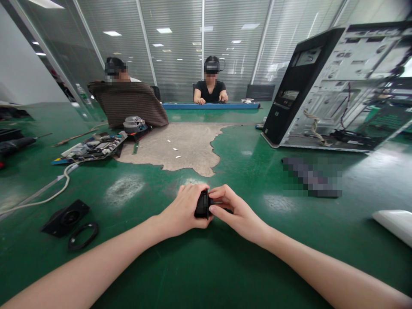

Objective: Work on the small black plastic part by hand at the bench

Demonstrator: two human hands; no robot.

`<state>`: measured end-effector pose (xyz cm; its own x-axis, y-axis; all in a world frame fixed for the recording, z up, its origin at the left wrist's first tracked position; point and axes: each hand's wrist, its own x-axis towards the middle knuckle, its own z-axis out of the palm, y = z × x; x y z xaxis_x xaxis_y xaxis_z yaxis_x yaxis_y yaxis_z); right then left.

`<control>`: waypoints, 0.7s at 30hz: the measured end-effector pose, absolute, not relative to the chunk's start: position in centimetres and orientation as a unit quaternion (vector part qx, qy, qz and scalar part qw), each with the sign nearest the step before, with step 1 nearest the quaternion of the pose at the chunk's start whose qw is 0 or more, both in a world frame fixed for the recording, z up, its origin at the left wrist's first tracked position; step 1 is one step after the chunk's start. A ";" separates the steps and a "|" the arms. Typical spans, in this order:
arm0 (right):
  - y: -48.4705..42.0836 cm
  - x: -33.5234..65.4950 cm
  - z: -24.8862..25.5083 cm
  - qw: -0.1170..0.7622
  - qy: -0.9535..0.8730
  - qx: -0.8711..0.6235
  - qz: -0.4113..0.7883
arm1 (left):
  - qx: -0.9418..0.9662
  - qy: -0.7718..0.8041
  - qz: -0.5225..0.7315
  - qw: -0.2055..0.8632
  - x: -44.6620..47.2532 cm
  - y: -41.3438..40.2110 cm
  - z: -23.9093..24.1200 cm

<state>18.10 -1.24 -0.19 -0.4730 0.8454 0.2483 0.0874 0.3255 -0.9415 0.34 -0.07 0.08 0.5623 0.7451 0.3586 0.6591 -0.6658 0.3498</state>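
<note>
My left hand point(189, 204) wraps round a small black boxy part point(202, 204) with a thin flange on its right side, held just above the green tabletop. From the right, my right hand point(233, 210) pinches that same flanged side between thumb and fingers. The part's kind cannot be made out, and the fingers hide some of it. To the left of my forearm lie a black square piece with a round opening point(66, 217) and a separate black ring point(83, 236).
An opened computer case point(309, 94) stands at the right, with a dark flat object point(309, 178) before it and a white object point(395, 223) at the edge. Left are a circuit board point(92, 148), a cable point(66, 182) and a drill-like tool point(17, 146). Two people sit across the table.
</note>
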 end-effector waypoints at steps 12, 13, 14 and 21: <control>-1.1 18.2 -0.2 0.377 -0.702 -0.335 0.503 | 0.881 0.393 0.246 0.096 0.3 0.0 0.0; -1.1 18.2 -0.2 0.379 -0.704 -0.326 0.504 | 0.882 0.392 0.244 0.093 0.3 0.0 0.0; -1.1 18.2 -0.2 0.384 -0.706 -0.320 0.502 | 0.882 0.393 0.243 0.090 0.3 0.0 0.0; -1.1 18.1 -0.3 0.396 -0.698 -0.331 0.496 | 0.876 0.403 0.245 0.099 0.4 -0.1 0.1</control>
<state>18.05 -1.12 -0.32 -0.4674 0.8549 0.2253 0.0683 0.2890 -0.9549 0.35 -0.11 0.10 0.5555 0.7541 0.3503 0.6573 -0.6563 0.3705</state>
